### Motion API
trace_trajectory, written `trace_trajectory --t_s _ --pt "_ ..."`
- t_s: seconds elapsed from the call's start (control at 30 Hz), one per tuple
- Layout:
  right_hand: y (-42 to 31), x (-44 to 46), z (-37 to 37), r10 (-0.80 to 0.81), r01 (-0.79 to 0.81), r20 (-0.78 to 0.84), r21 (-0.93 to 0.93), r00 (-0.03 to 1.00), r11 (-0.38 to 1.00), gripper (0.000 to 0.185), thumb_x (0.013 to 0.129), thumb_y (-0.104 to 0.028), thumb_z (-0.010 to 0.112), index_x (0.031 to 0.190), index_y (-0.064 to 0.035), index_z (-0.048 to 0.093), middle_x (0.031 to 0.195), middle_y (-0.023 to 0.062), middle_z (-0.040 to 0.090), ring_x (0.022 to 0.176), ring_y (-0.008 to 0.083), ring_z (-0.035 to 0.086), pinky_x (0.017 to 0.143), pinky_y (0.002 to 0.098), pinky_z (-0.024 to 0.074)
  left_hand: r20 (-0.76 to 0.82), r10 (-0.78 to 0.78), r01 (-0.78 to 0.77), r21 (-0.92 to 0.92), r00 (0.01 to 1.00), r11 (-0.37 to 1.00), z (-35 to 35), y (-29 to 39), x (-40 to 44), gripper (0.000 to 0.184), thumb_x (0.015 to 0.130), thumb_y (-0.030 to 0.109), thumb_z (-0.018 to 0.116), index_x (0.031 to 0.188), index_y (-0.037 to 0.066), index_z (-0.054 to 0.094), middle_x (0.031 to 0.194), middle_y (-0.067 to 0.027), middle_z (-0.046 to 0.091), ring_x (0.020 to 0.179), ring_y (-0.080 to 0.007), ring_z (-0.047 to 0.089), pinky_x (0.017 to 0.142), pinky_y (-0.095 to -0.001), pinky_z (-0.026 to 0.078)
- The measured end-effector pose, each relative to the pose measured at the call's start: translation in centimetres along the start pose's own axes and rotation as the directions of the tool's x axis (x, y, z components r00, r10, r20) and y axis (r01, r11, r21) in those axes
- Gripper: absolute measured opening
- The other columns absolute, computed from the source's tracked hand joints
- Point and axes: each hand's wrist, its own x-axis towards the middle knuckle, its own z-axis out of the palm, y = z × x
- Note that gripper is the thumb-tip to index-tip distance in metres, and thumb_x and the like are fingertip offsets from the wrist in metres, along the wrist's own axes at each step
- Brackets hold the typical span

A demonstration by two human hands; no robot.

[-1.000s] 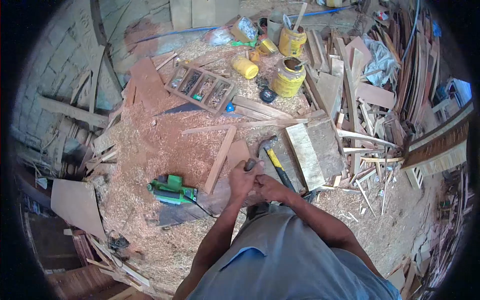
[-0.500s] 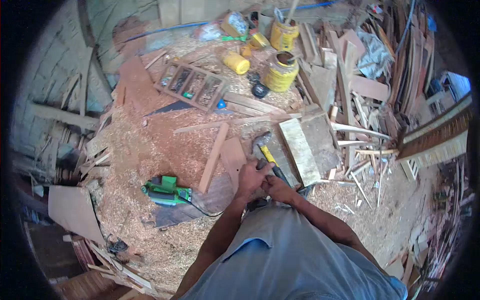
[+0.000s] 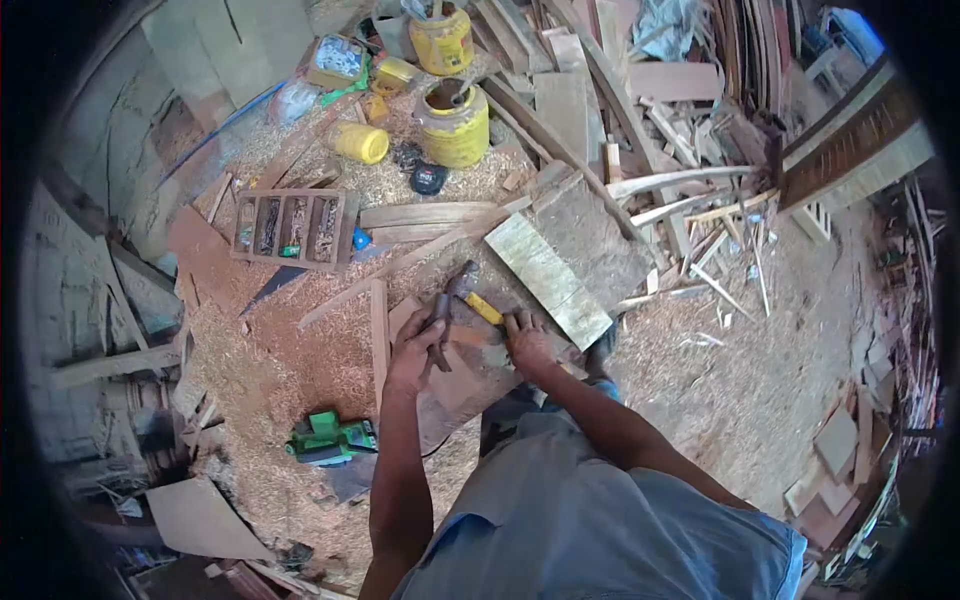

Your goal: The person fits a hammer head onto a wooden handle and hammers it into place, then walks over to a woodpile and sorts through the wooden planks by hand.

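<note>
My left hand (image 3: 413, 352) is closed round a dark tool (image 3: 441, 312), perhaps a handle or chisel, that points up beside the hammer's head. To its right, my right hand (image 3: 530, 345) has its fingers over the handle of the hammer (image 3: 484, 307), which has a yellow and black grip and a dark metal head. Beneath both hands are the wooden board (image 3: 455, 378) and the dark work surface. A pale plank (image 3: 550, 280) lies just right of the hammer. Left of my left hand lies a narrow wood strip (image 3: 380, 335).
A green power planer (image 3: 332, 438) sits at the lower left. Farther back are a compartment box (image 3: 292, 228) of small hardware, a tape measure (image 3: 428, 179) and yellow containers (image 3: 453, 130). Wood offcuts (image 3: 690, 190) are piled on the right, and shavings cover the ground.
My hands, together before, have moved apart. My right hand has reached onto the hammer handle, while my left hand keeps the dark tool. The view has turned towards the right.
</note>
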Motion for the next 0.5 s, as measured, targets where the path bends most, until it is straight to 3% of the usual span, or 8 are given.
trace_trajectory --t_s 0.07,0.1,0.2,0.23,0.43,0.5 --pt "-1.0 -0.5 -1.9 0.130 -0.125 -0.021 0.162 0.991 0.979 0.049 0.091 -0.019 0.066 0.137 -0.0101 0.050 0.138 0.0232 0.054 0.121 0.0452 0.059 0.096 0.0524 0.0519 0.006 0.016 -0.015 -0.086 1.000 0.996 -0.1 -0.7 0.2 0.032 0.099 0.017 0.067 0.127 0.005 0.059 0.097 -0.0024 0.061 0.081 -0.0146 0.061 0.077 -0.0346 0.058" --pt "-1.2 -0.8 -4.0 0.205 -0.203 0.019 0.274 0.978 0.940 0.046 0.088 -0.026 0.069 0.129 -0.0121 0.054 0.123 0.0215 0.065 0.110 0.0442 0.065 0.090 0.0521 0.0538 0.010 0.030 -0.029 -0.137 0.999 0.990 0.0 -1.1 0.2 0.032 0.100 0.018 0.067 0.129 0.006 0.058 0.097 -0.0021 0.060 0.082 -0.0157 0.062 0.081 -0.0362 0.058" --pt "-0.6 -3.4 -11.4 0.292 -0.382 0.317 0.273 0.902 0.883 0.049 0.083 -0.032 0.075 0.124 -0.0111 0.059 0.105 0.0219 0.072 0.099 0.0422 0.070 0.085 0.0527 0.0552 -0.051 0.048 -0.057 -0.177 0.998 0.983 2.5 -0.6 -0.9 0.032 0.101 0.015 0.066 0.131 0.005 0.060 0.107 -0.0044 0.063 0.091 -0.0129 0.061 0.078 -0.0318 0.056" --pt "0.5 -4.8 -11.6 0.279 -0.359 0.269 0.325 0.922 0.875 0.049 0.083 -0.037 0.077 0.120 -0.0106 0.060 0.096 0.0236 0.073 0.093 0.0412 0.072 0.080 0.0521 0.0564 -0.070 0.087 -0.094 -0.107 0.994 0.990 2.3 -1.4 -0.7 0.033 0.101 0.015 0.066 0.132 0.005 0.059 0.108 -0.0043 0.063 0.092 -0.0127 0.061 0.079 -0.0313 0.055" --pt "4.6 -10.2 -13.7 0.364 -0.317 -0.024 0.441 0.931 0.840 0.041 0.089 -0.043 0.071 0.111 -0.0105 0.058 0.092 0.0202 0.073 0.088 0.0448 0.070 0.076 0.0543 0.0544 -0.101 0.295 -0.268 0.221 0.950 0.938 4.0 -2.9 2.5 0.038 0.098 0.009 0.068 0.135 0.002 0.058 0.113 -0.0037 0.064 0.100 -0.0114 0.060 0.081 -0.0271 0.051" --pt "6.5 -9.0 -13.9 0.424 -0.349 -0.130 0.385 0.896 0.854 0.039 0.091 -0.041 0.071 0.111 -0.0097 0.059 0.090 0.0199 0.073 0.087 0.0444 0.071 0.074 0.0540 0.0544 -0.080 0.359 -0.318 0.319 0.930 0.893 5.6 -2.5 3.8 0.041 0.095 0.006 0.070 0.134 0.001 0.059 0.114 -0.0036 0.065 0.100 -0.0119 0.060 0.083 -0.0269 0.051"
